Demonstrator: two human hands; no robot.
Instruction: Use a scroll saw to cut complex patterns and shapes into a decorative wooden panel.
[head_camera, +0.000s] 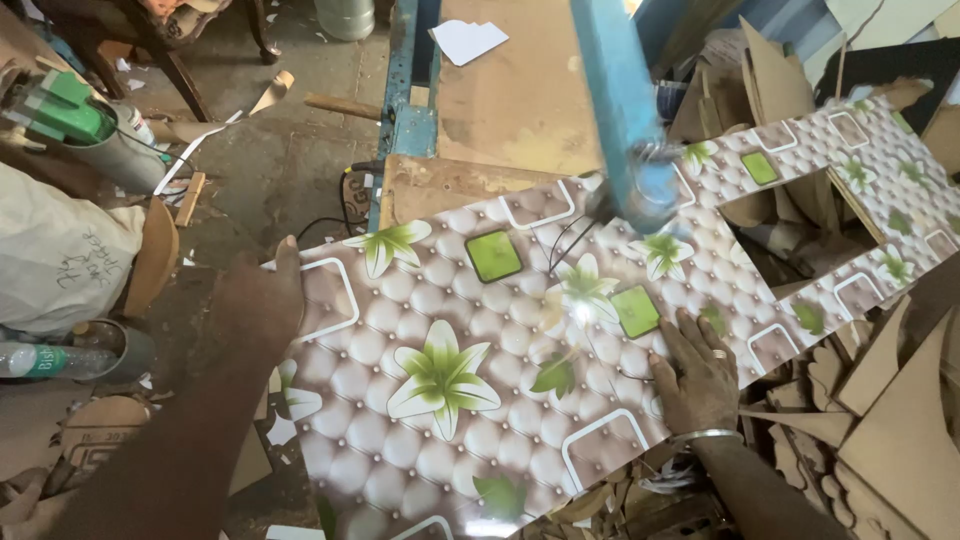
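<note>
The panel, a glossy printed sheet with a quilted pattern, green-and-white flowers and green squares, lies flat on the bench, its long axis running from the lower left up to the upper right. A rectangular slot is already cut out of its far right end. The blue saw arm comes down onto the sheet near the middle of its far edge, and thin dark lines on the surface lead away from that spot.

The left hand holds the panel's left short edge: the thumb lies on top and the fingers curl under or round the rim, though how tightly cannot be told. The right hand lies open, palm down and fingers spread, flat on the surface near the near long edge; it closes on nothing. It is the hand nearer the saw arm, which lies up and to the left of it, while the left hand sits well apart at the sheet's end.

Around the bench lie brown board offcuts, and a plastic bottle lies at far left.
</note>
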